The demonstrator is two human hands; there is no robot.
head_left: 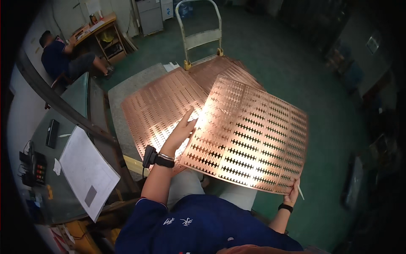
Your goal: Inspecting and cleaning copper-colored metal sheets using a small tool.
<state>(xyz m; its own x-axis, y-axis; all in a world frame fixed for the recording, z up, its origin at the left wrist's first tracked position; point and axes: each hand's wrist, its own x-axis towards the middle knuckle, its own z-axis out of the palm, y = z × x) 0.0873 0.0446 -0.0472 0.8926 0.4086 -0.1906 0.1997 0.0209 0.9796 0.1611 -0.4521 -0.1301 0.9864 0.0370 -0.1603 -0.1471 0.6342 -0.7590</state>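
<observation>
A large copper-coloured sheet [262, 139], pierced with rows of toothed slots, lies tilted before me. My right hand [292, 194] grips its lower right corner, and a thin white pen-like stick [300, 192] juts out beside the fingers. At its left edge is my left hand [182, 130], fingers stretched out over another perforated copper sheet [156, 99] lying beneath. Whether the left thumb presses on the upper sheet's edge, I cannot tell. More copper sheets [220, 67] lie behind, partly covered. Bright light glares off the metal.
A trolley handle [201, 38] rises behind the sheets, which rest over a grey board [137, 80]. To the left, a glass-topped table [53, 169] holds a white paper [89, 169] and a black device [39, 167]. A seated person [63, 57] is at a wooden desk [99, 23].
</observation>
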